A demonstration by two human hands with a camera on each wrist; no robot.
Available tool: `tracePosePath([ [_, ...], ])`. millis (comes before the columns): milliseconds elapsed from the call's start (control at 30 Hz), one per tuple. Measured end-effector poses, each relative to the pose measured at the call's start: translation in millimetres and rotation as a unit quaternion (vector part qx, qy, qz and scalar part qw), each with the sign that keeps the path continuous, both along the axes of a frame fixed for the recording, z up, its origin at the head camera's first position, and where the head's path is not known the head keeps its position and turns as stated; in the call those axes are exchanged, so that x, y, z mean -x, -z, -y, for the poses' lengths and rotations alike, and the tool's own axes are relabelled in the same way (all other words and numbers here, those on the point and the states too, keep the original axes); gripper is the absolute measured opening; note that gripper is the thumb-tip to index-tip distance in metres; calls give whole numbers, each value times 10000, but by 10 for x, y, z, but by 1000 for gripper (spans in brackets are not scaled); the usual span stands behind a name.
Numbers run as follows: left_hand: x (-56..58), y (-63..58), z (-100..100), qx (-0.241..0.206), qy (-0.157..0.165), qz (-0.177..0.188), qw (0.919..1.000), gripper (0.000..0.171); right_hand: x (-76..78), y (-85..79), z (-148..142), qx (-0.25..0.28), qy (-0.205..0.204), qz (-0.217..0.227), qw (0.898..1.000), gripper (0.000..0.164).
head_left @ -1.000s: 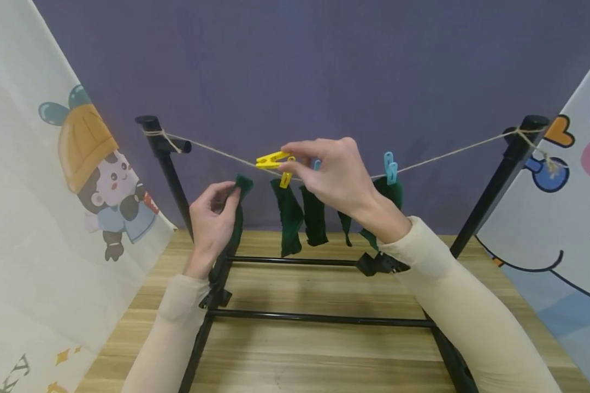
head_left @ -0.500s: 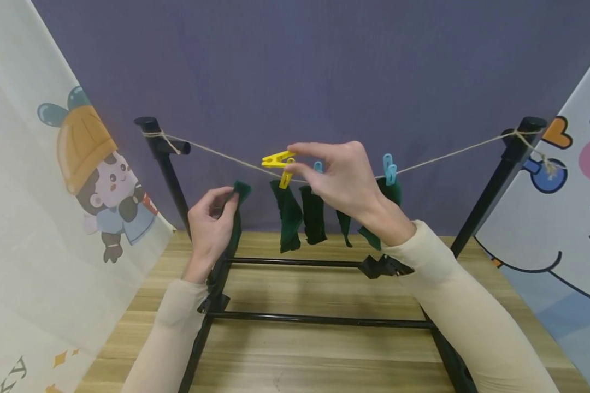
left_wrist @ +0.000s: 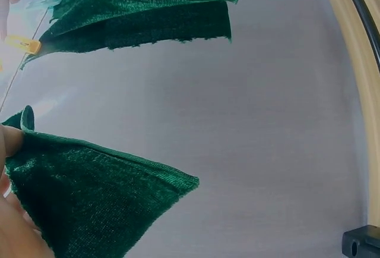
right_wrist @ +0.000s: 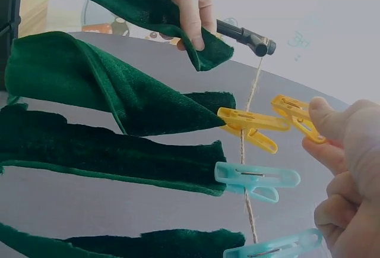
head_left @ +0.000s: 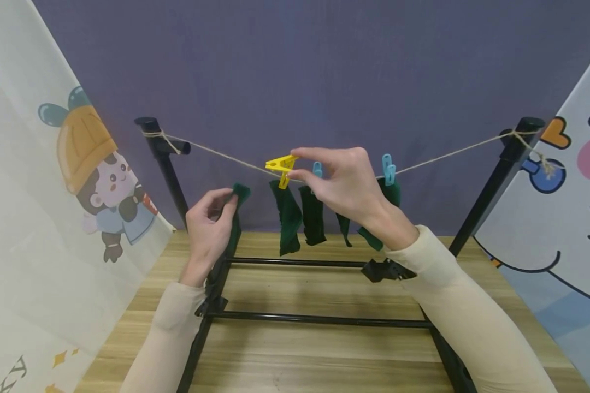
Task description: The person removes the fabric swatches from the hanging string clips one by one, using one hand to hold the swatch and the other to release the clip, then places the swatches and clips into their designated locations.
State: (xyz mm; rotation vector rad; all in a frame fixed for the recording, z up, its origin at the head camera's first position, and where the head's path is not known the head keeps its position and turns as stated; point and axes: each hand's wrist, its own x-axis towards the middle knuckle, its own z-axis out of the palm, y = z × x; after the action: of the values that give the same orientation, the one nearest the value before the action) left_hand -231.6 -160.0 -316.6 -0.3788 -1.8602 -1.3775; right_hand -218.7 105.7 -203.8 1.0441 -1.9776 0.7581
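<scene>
My left hand [head_left: 207, 226] pinches a dark green velvety cloth strip [left_wrist: 101, 192] near its top corner, left of the other strips. In the right wrist view the cloth's held end lies beside the twine. My right hand [head_left: 351, 183] pinches a yellow clothespin [right_wrist: 292, 113] by its handles between thumb and index finger, its tip pointing left. That pin is close to the twine line [head_left: 221, 154], near a second yellow clothespin [right_wrist: 249, 121] clipped on the line with a green strip [head_left: 289, 221]. Blue clothespins [right_wrist: 255, 176] hold more green strips further right, partly behind my right hand.
Black posts, left [head_left: 169, 169] and right [head_left: 494, 188], carry the twine. Black crossbars [head_left: 319, 317] run low over the wooden tabletop [head_left: 314, 360]. A purple-grey backdrop [head_left: 295, 71] stands behind, with cartoon-printed sheets [head_left: 24, 218] at both sides.
My right hand has shifted slightly right and down with the yellow clothespin. My left hand has sunk very slightly, keeping its pinch on the green cloth strip.
</scene>
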Motion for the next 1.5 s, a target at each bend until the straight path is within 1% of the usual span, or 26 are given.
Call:
tracePosePath([
  [367,-3,18,-9,94,-3,2,10000,14,-37,78,-69,44,-110,-7,9999,39],
  [600,-23,40,-5,124,-15,144,9998,14,-50,164,-94,142,-165,-150,9996,39],
  [833,-68,71,15,-174,222,381,9989,14,-75,294,-132,361,-236,-243,9988,41],
  [933,-89,82,16,-208,270,427,9985,15,-95,355,-151,384,-259,-253,9986,41],
  [1133,-121,112,0,-202,281,578,9977,15,-140,468,-200,399,-282,-163,9987,42],
  [1267,-121,149,-7,-202,255,670,9972,15,-160,531,-234,395,-278,-67,9988,42],
  [1500,-119,207,-21,-178,266,680,9972,15,-182,648,-308,478,-258,130,9984,43],
])
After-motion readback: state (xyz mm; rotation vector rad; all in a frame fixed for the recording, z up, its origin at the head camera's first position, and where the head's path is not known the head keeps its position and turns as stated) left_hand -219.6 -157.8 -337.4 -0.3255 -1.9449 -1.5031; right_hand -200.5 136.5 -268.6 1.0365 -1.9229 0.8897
